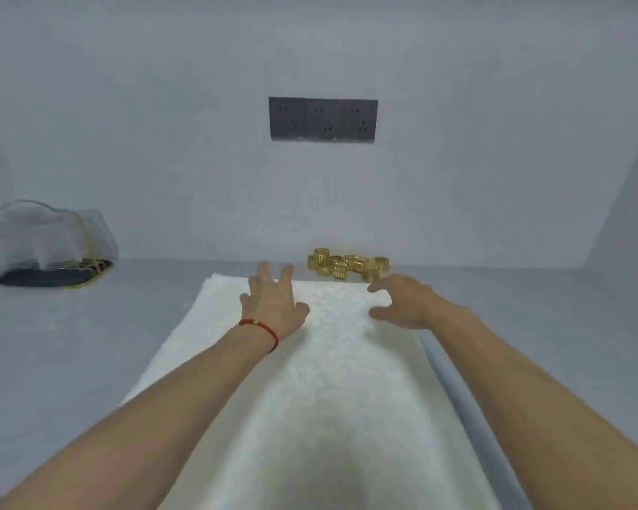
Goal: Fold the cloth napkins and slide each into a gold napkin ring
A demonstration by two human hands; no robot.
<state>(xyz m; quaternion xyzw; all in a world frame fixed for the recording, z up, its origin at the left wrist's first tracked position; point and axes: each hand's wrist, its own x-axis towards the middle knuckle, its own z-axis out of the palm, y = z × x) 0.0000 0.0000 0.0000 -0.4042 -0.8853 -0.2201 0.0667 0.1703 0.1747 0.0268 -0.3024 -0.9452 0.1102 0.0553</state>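
Two hands, left hand (271, 301) and right hand (402, 301), fingers spread and loose, grasping nothing, over the far end of the white patterned cloth napkin (321, 380); heap of gold napkin rings (347, 266) just beyond. Best pinch both far corners evenly, fold straight.

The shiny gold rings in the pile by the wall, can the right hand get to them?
Probably yes. The right hand hangs open over the far end of the white patterned cloth napkin, and the pile of gold metal napkin rings lies just beyond its fingertips with nothing between.
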